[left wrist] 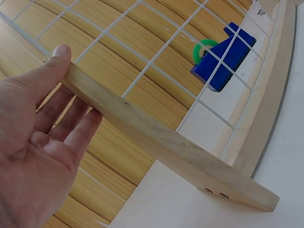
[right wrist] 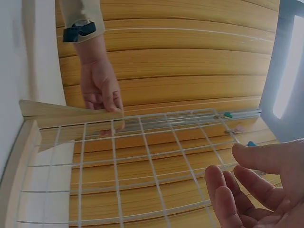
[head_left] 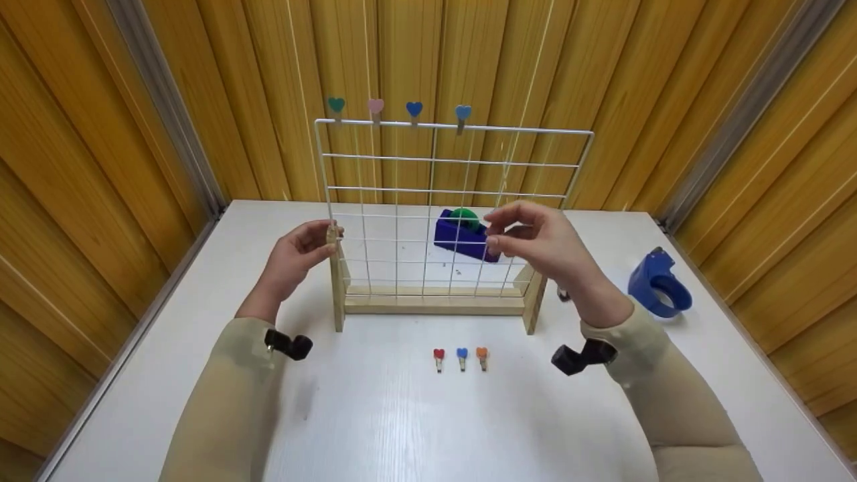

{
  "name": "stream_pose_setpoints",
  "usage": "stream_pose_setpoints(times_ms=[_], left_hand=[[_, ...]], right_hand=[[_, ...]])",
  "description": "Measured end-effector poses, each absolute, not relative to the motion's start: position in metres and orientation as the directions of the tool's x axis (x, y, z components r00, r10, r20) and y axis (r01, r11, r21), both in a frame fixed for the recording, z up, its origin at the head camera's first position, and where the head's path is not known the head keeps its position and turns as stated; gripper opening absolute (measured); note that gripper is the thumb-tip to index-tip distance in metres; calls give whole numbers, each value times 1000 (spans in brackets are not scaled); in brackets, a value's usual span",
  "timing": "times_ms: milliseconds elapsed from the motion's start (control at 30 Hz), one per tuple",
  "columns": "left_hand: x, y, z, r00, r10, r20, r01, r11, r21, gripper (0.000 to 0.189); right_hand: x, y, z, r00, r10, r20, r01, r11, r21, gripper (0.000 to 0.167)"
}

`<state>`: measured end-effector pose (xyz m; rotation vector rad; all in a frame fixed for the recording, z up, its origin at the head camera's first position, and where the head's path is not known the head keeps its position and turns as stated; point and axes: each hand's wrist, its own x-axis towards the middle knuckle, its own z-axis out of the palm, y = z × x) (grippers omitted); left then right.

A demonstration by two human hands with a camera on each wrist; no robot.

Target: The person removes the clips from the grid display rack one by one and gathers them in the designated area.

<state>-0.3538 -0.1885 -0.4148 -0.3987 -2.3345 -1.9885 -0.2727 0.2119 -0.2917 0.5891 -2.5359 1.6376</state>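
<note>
A white wire grid stands upright in a wooden stand on the white table. Heart-topped clips in green, pink, dark blue and light blue sit along its top bar. My left hand grips the upper end of the left wooden post, thumb on one side and fingers on the other. In front of the grid's right part, my right hand hovers with loosely bent fingers and nothing between them.
Clips with red, blue and orange hearts lie in a row before the stand. Behind the grid is a dark blue tape dispenser with green tape. A blue handheld tape dispenser lies at the right. Wood-patterned walls enclose the table.
</note>
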Motion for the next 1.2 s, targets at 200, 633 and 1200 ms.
stream_pose_setpoints(times_ms=[200,633,1200], left_hand=[[-354,-189,-414,-966,164,200,223,133,966,48],[-353,-189,-415,-967,166,194,218,138,966,49],[-353,-189,-414,-975,137,172,195,172,966,48]], right_hand=[[-285,201,-253,-889,-233,395,-453,317,-833,33],[-321,178,-194,-790,-150,594,-611,263,-746,27],[-352,160,-185,-862,-191,470,-499,487,-717,22]])
